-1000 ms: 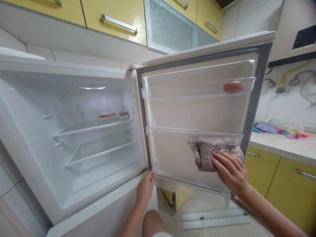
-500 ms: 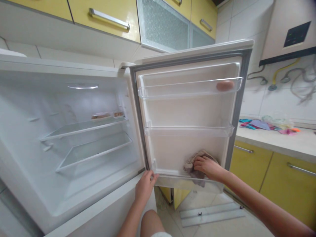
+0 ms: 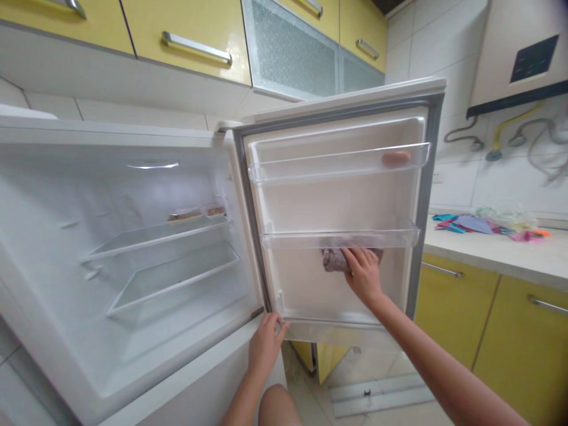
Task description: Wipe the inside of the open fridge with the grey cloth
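Note:
My right hand (image 3: 364,273) is closed around a grey-brown cloth (image 3: 336,260). It presses the cloth against the white inner panel of the open refrigerator door (image 3: 337,204), just under the clear middle door shelf (image 3: 310,239). Part of the cloth is hidden by the fingers. Down at the hinge side, my left hand (image 3: 265,342) grips the lower corner of the door, near the end of the clear bottom door shelf (image 3: 337,333), thumb and fingers curled round the edge. An egg-like reddish-brown item (image 3: 396,158) lies in the top door shelf (image 3: 319,164).
On the left is the lit refrigerator compartment (image 3: 146,349), with glass shelves (image 3: 164,239) and small food packs (image 3: 184,215). Yellow cabinets (image 3: 461,319) and a countertop (image 3: 506,254) with colourful cloths (image 3: 473,223) stand right. A pale panel (image 3: 381,395) lies on the floor.
My right hand has moved the cloth up the inner door panel, from beside the bottom shelf to just under the middle shelf. My left hand keeps its grip at the lower corner.

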Demonstrator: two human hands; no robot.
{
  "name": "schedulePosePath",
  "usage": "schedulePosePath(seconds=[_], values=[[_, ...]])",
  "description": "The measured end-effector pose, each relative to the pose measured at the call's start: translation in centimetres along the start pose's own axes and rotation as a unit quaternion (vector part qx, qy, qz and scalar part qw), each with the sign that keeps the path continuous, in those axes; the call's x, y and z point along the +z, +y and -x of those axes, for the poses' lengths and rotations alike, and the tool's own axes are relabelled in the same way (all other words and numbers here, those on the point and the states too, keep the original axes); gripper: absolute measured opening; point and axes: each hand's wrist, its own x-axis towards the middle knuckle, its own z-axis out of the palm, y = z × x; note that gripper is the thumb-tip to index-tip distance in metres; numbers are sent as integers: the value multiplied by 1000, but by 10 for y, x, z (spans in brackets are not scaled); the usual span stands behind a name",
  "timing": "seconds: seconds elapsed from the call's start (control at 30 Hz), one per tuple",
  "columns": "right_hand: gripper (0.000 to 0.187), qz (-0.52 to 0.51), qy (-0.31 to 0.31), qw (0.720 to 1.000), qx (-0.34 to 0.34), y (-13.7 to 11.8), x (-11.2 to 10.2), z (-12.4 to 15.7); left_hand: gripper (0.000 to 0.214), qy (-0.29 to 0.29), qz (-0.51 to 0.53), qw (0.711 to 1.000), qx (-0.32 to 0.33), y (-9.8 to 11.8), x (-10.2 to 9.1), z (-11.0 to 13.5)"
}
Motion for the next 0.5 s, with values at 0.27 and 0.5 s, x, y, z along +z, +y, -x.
schedulePosePath(seconds=[0.27,0.5], values=[[50,-128,-233,960,-84,-106,44,-45,21,0,2,1000,-4,5,-1,2],[40,-214,-349,890,-202,-111,34,-24,22,-5,-29,999,-17,3,-2,5]])
